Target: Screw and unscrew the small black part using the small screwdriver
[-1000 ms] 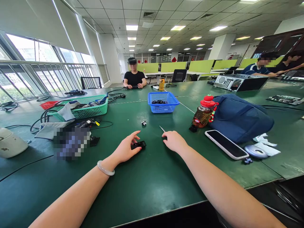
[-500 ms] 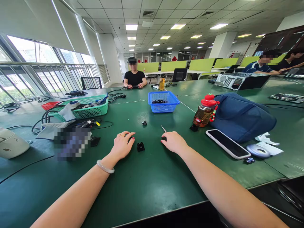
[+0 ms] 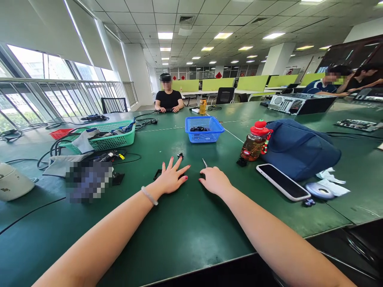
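My left hand (image 3: 172,178) is open above the green table (image 3: 191,235), its fingers spread. A small black part (image 3: 180,155) lies just beyond its fingertips. A flat black frame (image 3: 157,174) shows beside its left edge, partly covered by the hand. My right hand (image 3: 217,180) is closed around a slim tool whose pointed metal tip (image 3: 204,162) sticks out forward; the fingers hide the rest of it. Further ahead stands a blue plastic basket (image 3: 205,137) with dark small pieces inside.
Right of my hands are a red-lidded bottle (image 3: 254,141), a navy bag (image 3: 302,149), a phone (image 3: 283,182) and a round case (image 3: 319,191). On the left lie a green basket (image 3: 119,139) and cables. Across the table sits a person (image 3: 168,97); others sit far right.
My left hand has moved right and spread its fingers. It now covers the spot where a black piece lay, and the black frame has come into view. My right hand stays nearly still.
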Tool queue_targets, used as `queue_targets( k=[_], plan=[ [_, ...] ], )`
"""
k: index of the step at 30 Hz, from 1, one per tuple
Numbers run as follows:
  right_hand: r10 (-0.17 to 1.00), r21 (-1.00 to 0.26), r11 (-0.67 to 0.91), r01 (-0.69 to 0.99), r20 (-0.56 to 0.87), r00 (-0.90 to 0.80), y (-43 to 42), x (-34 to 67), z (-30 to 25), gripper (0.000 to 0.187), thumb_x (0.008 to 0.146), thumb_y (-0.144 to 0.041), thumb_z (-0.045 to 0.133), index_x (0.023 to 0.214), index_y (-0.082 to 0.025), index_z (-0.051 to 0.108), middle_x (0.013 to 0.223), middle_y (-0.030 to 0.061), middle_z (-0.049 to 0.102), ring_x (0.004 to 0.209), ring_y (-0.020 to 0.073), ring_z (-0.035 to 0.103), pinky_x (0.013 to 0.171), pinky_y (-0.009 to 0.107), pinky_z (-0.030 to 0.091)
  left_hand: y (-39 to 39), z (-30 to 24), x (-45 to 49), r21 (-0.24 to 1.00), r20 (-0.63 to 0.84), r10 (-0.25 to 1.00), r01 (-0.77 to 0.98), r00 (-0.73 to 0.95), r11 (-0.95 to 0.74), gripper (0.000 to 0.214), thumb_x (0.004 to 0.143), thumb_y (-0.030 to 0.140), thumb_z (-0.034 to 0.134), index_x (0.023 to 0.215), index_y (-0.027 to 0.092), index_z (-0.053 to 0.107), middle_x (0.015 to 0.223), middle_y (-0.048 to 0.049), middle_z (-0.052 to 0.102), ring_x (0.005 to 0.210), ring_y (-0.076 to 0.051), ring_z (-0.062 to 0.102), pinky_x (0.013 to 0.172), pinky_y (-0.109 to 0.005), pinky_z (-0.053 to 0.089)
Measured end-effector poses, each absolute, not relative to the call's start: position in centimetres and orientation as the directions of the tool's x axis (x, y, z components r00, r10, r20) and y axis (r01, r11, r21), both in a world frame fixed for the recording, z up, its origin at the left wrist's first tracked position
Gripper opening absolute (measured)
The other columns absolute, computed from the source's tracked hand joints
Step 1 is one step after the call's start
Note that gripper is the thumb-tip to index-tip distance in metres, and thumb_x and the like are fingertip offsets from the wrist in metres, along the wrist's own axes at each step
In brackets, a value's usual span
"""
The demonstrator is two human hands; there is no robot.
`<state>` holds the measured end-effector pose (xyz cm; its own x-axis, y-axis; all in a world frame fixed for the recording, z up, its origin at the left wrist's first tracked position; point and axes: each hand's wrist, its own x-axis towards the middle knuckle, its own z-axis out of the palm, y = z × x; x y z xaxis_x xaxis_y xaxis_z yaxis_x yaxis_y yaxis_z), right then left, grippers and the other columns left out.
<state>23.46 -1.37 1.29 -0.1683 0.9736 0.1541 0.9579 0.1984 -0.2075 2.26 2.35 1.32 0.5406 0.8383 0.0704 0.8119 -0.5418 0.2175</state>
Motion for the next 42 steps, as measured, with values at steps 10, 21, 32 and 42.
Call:
queue_targets(
  k=[10,21,32,42],
  plan=[
    [0.972,-0.220,0.217,0.951,0.136,-0.190,-1.3,23.9,2.2,0.024,0.087,-0.032,0.064,0.105,-0.019,0.072,0.105,0.0134,0.072,0.100,0.0295,0.062,0.078,0.040,0.054,8.4,1.4,6.7,0.168,0.066,0.928,0.912,0.368,-0.374,0.068,0.088,0.068,0.035,0.147,0.034,0.041,0.162,-0.0162,0.021,0.144,-0.051,0.011,0.100,-0.082,0.009],
    [0.985,-0.231,0.155,0.961,-0.038,-0.167,-1.8,23.7,2.9,0.038,0.093,-0.037,0.055,0.126,-0.019,0.064,0.126,0.0094,0.066,0.116,0.0279,0.054,0.089,0.037,0.050,0.7,1.4,-3.2,0.131,-0.045,0.947,0.942,0.318,-0.310,0.053,0.096,0.049,0.029,0.148,0.038,0.034,0.163,-0.0066,0.021,0.147,-0.036,0.022,0.106,-0.072,0.025],
    [0.988,-0.251,0.148,0.957,-0.015,-0.157,-1.6,23.7,2.6,0.037,0.092,-0.037,0.057,0.125,-0.021,0.065,0.124,0.0085,0.066,0.113,0.0269,0.055,0.087,0.036,0.049,3.3,0.3,-11.3,0.063,0.177,0.967,0.978,0.184,-0.198,0.053,0.093,0.032,0.030,0.137,0.011,0.050,0.149,-0.0191,0.044,0.134,-0.029,0.046,0.113,-0.047,0.033],
    [0.986,-0.268,0.147,0.952,-0.031,-0.161,-1.5,23.7,2.9,0.038,0.092,-0.037,0.057,0.126,-0.021,0.064,0.127,0.0084,0.065,0.117,0.0275,0.053,0.091,0.037,0.049,-2.6,-1.4,-14.8,0.085,0.147,0.974,0.979,0.172,-0.185,0.059,0.088,0.053,0.040,0.133,0.018,0.056,0.152,-0.0124,0.042,0.141,-0.031,0.036,0.115,-0.047,0.032]
  ],
)
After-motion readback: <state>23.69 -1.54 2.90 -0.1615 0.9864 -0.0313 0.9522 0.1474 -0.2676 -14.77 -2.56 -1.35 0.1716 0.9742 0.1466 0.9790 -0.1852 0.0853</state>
